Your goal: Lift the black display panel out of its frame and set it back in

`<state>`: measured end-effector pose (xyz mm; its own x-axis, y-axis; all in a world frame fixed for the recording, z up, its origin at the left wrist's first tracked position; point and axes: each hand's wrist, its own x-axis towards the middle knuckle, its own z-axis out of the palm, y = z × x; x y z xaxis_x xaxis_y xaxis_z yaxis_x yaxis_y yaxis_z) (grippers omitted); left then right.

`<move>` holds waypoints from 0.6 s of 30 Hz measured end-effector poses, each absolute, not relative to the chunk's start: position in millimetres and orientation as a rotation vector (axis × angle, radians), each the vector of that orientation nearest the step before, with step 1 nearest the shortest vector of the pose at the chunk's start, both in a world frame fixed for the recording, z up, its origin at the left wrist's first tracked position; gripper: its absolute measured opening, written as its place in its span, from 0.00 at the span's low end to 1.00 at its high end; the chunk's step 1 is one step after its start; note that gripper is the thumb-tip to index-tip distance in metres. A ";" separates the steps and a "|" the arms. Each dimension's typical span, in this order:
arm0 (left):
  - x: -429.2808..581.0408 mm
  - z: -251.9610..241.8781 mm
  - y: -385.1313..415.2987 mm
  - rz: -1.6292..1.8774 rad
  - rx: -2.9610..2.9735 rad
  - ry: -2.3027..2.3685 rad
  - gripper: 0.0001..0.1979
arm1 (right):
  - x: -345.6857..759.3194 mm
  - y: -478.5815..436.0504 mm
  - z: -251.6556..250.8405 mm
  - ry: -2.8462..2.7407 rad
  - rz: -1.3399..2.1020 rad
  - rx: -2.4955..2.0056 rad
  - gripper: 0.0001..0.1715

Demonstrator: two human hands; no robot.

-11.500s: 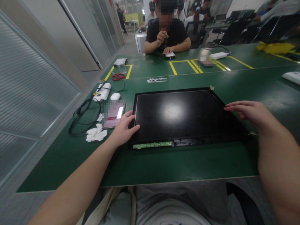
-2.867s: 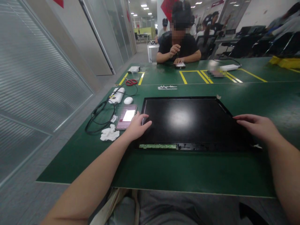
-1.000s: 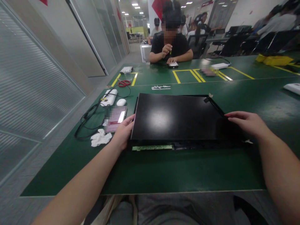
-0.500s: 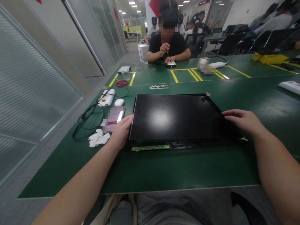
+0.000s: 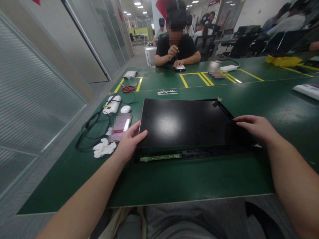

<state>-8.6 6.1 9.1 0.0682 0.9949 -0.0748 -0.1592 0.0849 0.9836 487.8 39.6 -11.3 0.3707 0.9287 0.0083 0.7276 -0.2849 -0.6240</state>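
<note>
A dark, glossy display panel (image 5: 189, 122) lies tilted over a black frame (image 5: 211, 151), its left side lifted a little. My left hand (image 5: 129, 141) grips the panel's left edge, thumb on top and fingers mostly hidden beneath. On the opposite side, my right hand (image 5: 254, 126) pinches the right rim of the frame; what its fingertips do at the rim is partly hidden. A strip of green circuit board (image 5: 160, 157) shows along the frame's near side. Small pale tabs (image 5: 219, 99) stick out at the frame's right corners.
Left of the panel are a phone (image 5: 120, 126), crumpled tissue (image 5: 104, 148), a white mouse-shaped item (image 5: 125, 109), a white power strip (image 5: 112, 104) with black cables, and red-handled scissors (image 5: 128, 89). Thin white strips (image 5: 167, 92) lie beyond. Across the green table (image 5: 194, 186), a person handles a small device (image 5: 180, 68).
My left thumb has come over the panel's top face, and the panel's left edge now sits higher above the frame. My right hand stays at the rim. The view has shifted slightly.
</note>
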 end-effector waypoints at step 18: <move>0.7 22.2 -3.4 1.195 1.077 1.018 0.46 | 481.0 39.4 -11.0 -1.387 0.448 -2.070 0.25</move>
